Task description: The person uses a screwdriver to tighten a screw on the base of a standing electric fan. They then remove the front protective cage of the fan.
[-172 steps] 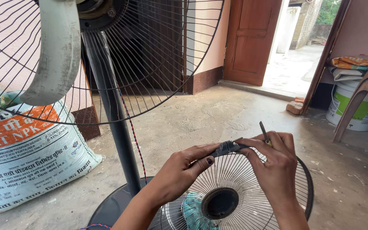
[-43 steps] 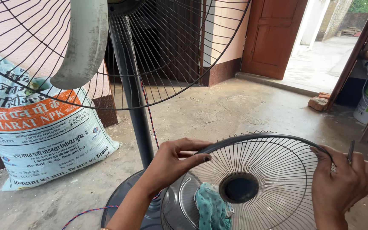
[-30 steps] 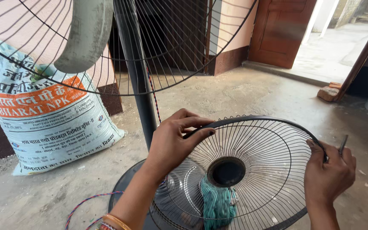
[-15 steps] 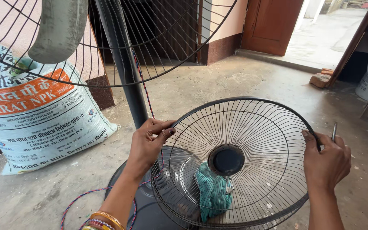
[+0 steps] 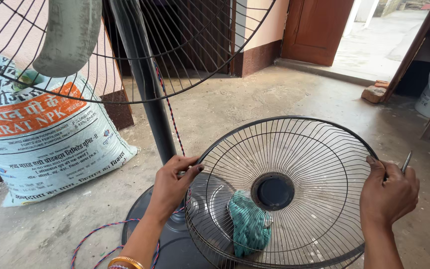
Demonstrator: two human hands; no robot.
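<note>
Both hands, left hand (image 5: 172, 185) and right hand (image 5: 388, 191), grip the round fan guard (image 5: 319, 164).

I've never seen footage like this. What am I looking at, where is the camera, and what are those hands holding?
The camera sits on a person's head and looks down at their own two bare hands. Both grip a round wire fan guard by its rim: the left hand on one side, the right hand on the other. The right hand also holds a thin metal tool. Behind stands a pedestal fan on a concrete floor, with a twisted cord hanging down its pole. A teal cloth lies on the fan's base, seen through the guard. A printed sack leans at the left.
</note>
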